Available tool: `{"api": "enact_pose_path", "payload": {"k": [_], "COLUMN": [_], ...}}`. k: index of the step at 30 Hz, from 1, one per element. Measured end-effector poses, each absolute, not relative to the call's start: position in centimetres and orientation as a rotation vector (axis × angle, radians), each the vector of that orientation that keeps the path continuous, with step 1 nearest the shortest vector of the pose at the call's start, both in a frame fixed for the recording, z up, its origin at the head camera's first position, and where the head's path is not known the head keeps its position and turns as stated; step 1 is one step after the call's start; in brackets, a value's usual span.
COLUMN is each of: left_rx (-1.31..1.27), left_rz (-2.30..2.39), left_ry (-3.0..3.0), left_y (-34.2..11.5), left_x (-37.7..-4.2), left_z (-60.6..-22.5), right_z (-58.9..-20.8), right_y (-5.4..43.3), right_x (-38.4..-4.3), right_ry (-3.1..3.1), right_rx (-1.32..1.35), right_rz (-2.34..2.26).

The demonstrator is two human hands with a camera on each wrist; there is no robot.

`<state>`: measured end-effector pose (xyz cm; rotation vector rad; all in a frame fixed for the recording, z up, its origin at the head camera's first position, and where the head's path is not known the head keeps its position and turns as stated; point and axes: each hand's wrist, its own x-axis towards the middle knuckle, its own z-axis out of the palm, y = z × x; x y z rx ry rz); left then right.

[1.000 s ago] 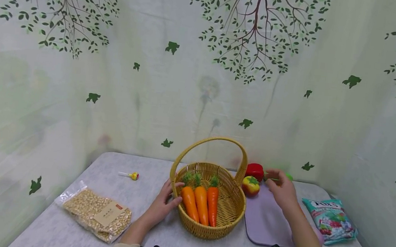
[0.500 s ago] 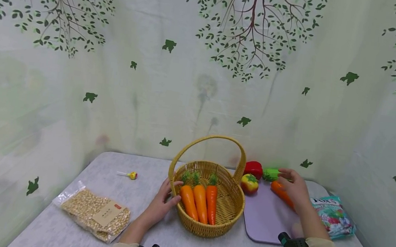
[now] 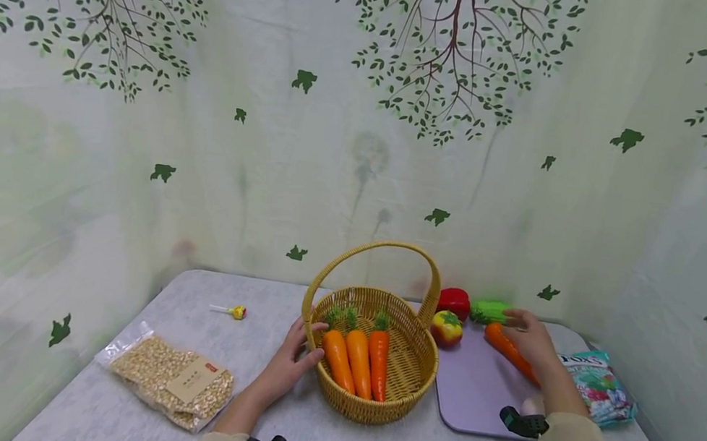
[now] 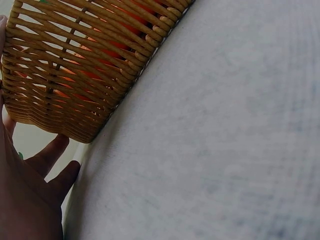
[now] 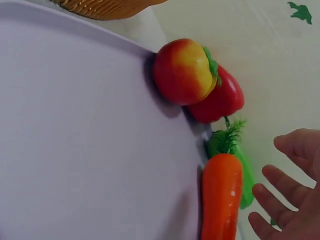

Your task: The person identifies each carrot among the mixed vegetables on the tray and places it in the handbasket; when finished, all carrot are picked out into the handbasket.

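Note:
My left hand (image 3: pixel 294 361) rests against the left side of a wicker basket (image 3: pixel 371 413), fingers spread by the base of its tall handle. Three orange carrots (image 3: pixel 359 359) with green tops lie inside it. In the left wrist view, the fingers (image 4: pixel 50 152) reach along the woven wall. My right hand (image 3: pixel 534 343) hovers with loosely spread fingers beside another carrot (image 5: pixel 221 195) on a lilac board (image 5: pixel 90 120), holding nothing. Past that carrot's top lies a green vegetable (image 3: pixel 487 311). A red pepper (image 3: pixel 454 302) and a red-yellow fruit (image 3: pixel 446 329) sit near the board's far-left corner.
A clear bag of pale grains (image 3: pixel 168 378) lies at the table's left, with a yellow lollipop (image 3: pixel 238 312) behind it. A teal FOX'S packet (image 3: pixel 599 387) lies right of the board. Beneath the right wrist, a pale pink thing (image 3: pixel 531 406) is partly hidden.
My right hand has drawn away from the green vegetable to the right, uncovering it and the carrot on the board. The left hand and basket have stayed put.

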<state>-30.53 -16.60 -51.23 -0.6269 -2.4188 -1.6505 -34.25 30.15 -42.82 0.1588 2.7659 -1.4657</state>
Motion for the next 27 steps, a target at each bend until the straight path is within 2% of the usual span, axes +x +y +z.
{"api": "enact_pose_path", "payload": {"k": [12, 27], "left_rx": [-0.648, -0.633], "left_rz": [-1.649, -1.650], "left_ry": [-2.406, -2.420], "left_y": [-16.7, -16.6], "left_x": [-30.4, -30.5], "left_z": [-51.1, -51.1], "right_z": [-44.2, -45.2], "right_y": [30.8, 30.7], "right_x": [-35.5, -35.3], "right_ry": [2.741, 2.728], "right_rx": [0.220, 0.138], "right_rz": [-1.293, -1.217]}}
